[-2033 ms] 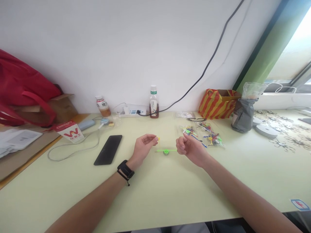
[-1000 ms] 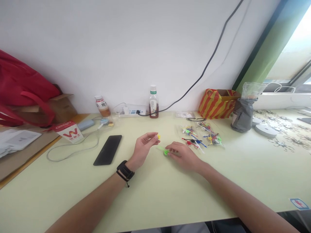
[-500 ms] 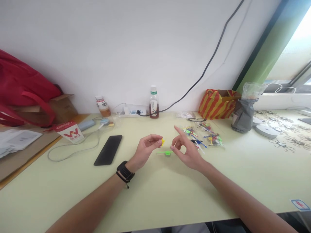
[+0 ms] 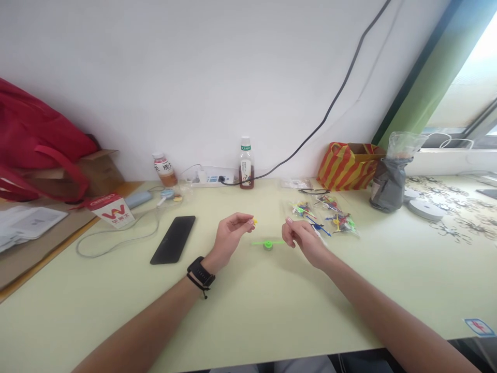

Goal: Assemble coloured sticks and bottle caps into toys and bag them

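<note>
Mostly clutter behind the hands: black phone (image 4: 173,239) left of the left hand (image 4: 229,235), two bottles (image 4: 246,162) at the wall beyond the fingers, clear bags of coloured toy pieces (image 4: 324,217) just behind the right hand (image 4: 303,239), striped bag (image 4: 347,166) further right. Nothing blocks the gap between the hands. Left fingertips pinch a small yellow piece (image 4: 253,221), held above the table (image 4: 248,311). One green spinner (image 4: 267,243) lies flat on the table between both hands, just below and right of the yellow piece, not touched. Right hand loosely curled, thumb near forefinger; whether it holds anything, cannot tell.
</note>
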The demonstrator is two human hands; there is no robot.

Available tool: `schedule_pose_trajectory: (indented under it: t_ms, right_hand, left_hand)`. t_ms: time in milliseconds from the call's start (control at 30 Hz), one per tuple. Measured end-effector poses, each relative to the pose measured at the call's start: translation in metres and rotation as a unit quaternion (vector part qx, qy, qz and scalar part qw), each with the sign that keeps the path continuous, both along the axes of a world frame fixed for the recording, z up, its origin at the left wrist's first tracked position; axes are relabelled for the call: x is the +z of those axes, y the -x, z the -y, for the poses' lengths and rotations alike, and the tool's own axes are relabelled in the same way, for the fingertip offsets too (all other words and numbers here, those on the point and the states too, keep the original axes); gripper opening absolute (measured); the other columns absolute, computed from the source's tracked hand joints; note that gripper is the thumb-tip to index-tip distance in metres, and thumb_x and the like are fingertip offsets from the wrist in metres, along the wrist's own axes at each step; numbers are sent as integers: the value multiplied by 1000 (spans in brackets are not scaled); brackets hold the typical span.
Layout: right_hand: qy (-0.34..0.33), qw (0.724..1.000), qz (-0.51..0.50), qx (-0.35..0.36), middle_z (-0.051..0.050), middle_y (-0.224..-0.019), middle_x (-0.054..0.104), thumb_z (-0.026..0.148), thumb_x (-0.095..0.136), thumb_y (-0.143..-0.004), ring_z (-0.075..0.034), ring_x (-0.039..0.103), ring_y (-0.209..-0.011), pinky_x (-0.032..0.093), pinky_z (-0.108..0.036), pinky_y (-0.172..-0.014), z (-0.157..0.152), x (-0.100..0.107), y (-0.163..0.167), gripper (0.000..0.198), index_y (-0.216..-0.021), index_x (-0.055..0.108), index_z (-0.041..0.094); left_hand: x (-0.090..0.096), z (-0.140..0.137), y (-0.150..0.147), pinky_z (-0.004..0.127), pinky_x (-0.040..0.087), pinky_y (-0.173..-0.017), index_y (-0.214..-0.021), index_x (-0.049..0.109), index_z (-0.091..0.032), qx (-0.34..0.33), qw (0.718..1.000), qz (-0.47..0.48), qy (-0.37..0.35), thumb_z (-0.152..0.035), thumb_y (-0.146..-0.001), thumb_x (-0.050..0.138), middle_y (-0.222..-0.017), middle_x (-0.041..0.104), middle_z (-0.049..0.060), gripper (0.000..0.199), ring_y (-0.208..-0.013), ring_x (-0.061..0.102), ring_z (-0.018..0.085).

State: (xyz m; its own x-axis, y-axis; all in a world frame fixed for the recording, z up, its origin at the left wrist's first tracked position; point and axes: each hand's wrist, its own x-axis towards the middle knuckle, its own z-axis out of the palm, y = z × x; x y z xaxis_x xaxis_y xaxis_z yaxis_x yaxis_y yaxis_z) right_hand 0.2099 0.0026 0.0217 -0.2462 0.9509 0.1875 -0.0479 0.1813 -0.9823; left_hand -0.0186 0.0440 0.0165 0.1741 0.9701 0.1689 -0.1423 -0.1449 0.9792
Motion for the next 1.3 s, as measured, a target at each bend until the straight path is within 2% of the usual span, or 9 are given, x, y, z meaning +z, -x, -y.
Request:
schedule_pose_trajectory:
  t_ms: [200, 600, 900, 1067, 1200, 1300]
  right_hand:
    - [15, 1000, 14, 22, -1, -59, 52, 68, 53, -96, -15, 46, -59, 36, -32, -62, 3, 1, 5, 62, -57, 59, 19]
    - [30, 999, 17, 4, -1, -60, 53, 65, 53, -97, -14, 45, -59, 36, -32, -62, 4, 6, 1, 61, -58, 58, 19]
    - [24, 999, 34, -24, -1, -60, 52, 64, 54, -97, -14, 45, -59, 37, -31, -61, 1, 6, 0, 60, -58, 57, 18]
    - [-19, 990, 134, -37, 1, -61, 50, 57, 52, -100, -13, 44, -58, 36, -29, -58, -2, 4, -4, 53, -62, 54, 19]
    - [-88, 962, 258, 16, 1, -77, 60, 41, 72, -89, -13, 51, -65, 41, -27, -60, -2, -6, -3, 23, -84, 65, 20]
    - [-126, 937, 324, 27, -1, -89, 66, 27, 73, -87, -15, 58, -76, 45, -27, -67, -1, -16, -1, 9, -92, 67, 22]
  left_hand:
    - [-6, -3, 0, 36, 54, -80, -88, 78, -18, 26, 999, -31, 36, -37, -73, 86, -88, 76, 7, 26, -80, 69, 20]
    - [-13, -4, 0, 33, 52, -77, -87, 76, -16, 17, 996, -55, 63, -38, -73, 84, -88, 74, 8, 27, -79, 67, 20]
    - [-15, -9, 3, 32, 52, -77, -92, 76, -17, 52, 998, 22, 23, -38, -77, 83, -88, 72, 7, 27, -79, 66, 19]
    - [-15, -10, 2, 32, 53, -77, -92, 75, -17, 43, 998, 42, 24, -36, -79, 82, -90, 71, 6, 24, -81, 66, 18]
    - [-14, -9, 0, 31, 52, -75, -94, 75, -17, 50, 997, 45, 29, -35, -78, 82, -88, 70, 5, 25, -78, 67, 18]
    - [-12, -8, 0, 31, 52, -73, -96, 74, -18, 55, 996, 56, 32, -34, -77, 82, -87, 70, 5, 27, -77, 67, 18]
